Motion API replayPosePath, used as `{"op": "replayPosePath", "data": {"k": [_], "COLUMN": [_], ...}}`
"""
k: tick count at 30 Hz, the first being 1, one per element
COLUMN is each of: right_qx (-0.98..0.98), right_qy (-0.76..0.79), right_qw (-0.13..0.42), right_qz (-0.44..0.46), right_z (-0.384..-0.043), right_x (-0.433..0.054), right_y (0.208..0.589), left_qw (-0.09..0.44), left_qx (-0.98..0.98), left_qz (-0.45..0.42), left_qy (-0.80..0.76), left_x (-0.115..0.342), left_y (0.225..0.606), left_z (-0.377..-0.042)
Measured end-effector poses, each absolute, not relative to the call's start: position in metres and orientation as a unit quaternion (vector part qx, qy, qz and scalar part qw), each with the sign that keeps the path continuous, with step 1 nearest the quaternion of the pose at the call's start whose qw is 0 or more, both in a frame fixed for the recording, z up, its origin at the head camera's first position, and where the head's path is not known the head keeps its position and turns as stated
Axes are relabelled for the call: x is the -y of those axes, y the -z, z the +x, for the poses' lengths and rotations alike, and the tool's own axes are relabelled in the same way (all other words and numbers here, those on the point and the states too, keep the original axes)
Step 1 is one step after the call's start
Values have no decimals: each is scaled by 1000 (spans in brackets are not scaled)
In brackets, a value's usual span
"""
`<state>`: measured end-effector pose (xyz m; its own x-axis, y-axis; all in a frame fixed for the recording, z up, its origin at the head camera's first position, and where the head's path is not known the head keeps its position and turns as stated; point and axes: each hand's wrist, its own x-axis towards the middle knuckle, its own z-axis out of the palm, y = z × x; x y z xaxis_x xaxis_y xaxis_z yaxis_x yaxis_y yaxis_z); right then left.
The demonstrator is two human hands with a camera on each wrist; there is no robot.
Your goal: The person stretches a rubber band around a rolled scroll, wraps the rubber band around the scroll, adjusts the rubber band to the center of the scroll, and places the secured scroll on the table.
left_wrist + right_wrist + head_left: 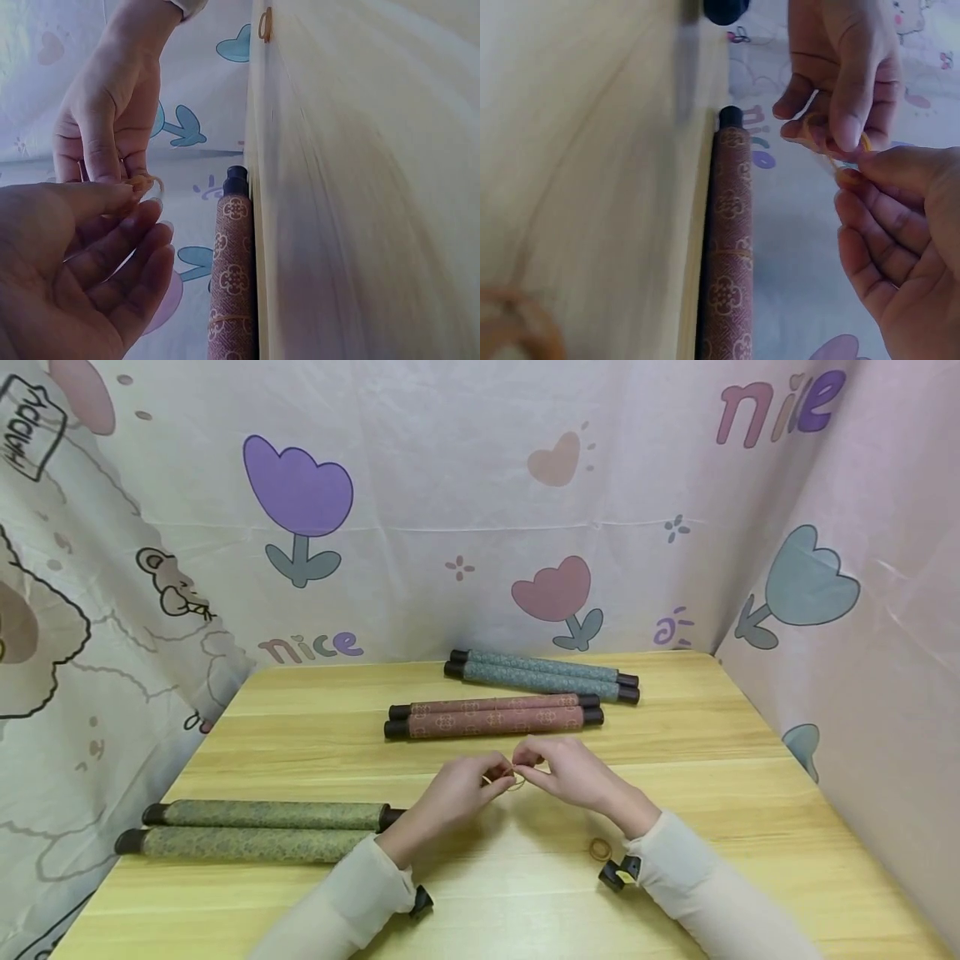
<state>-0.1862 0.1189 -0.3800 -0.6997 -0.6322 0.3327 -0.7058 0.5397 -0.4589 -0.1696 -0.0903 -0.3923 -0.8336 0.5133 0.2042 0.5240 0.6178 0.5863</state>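
Observation:
Both hands meet over the middle of the table, holding a thin tan rubber band (517, 785) between them. My left hand (457, 787) pinches one side of it with thumb and fingers, and my right hand (573, 774) pinches the other. In the right wrist view the rubber band (829, 154) forms a small loop between the fingertips. Just beyond the hands lies a red patterned scroll (495, 721), rolled from both ends, with a band (227, 321) around it in the left wrist view. A green scroll (262, 843) lies beside my left forearm, its two rolls side by side.
A blue-green scroll (540, 675) lies at the back of the wooden table (712, 760). More rubber bands (600, 849) rest on the tabletop near my right wrist. A printed curtain (435, 485) hangs behind the table and along both sides.

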Motion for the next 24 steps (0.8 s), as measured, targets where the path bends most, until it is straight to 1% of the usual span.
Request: {"op": "replayPosePath", "data": {"k": [7,14,18,24], "right_qx": [879,882,881,883], "right_qy": [-281,-244,-230,-227], "right_qw": [47,34,46,47], "right_qz": [384,402,410,408], "right_z": [-192,-193,-194,-195], "right_x": [-117,-120,-122,-125], "right_y": [379,381,380,380], "left_qw": [40,88,92,78], "left_qx": [902,903,904,901], "left_qz": [-287,-320,-319,-326], "left_qy": [319,272,271,275], "left_x": [94,93,92,91], "left_y": [394,399,399,401], "left_z": [-175,-174,-174,-174]}}
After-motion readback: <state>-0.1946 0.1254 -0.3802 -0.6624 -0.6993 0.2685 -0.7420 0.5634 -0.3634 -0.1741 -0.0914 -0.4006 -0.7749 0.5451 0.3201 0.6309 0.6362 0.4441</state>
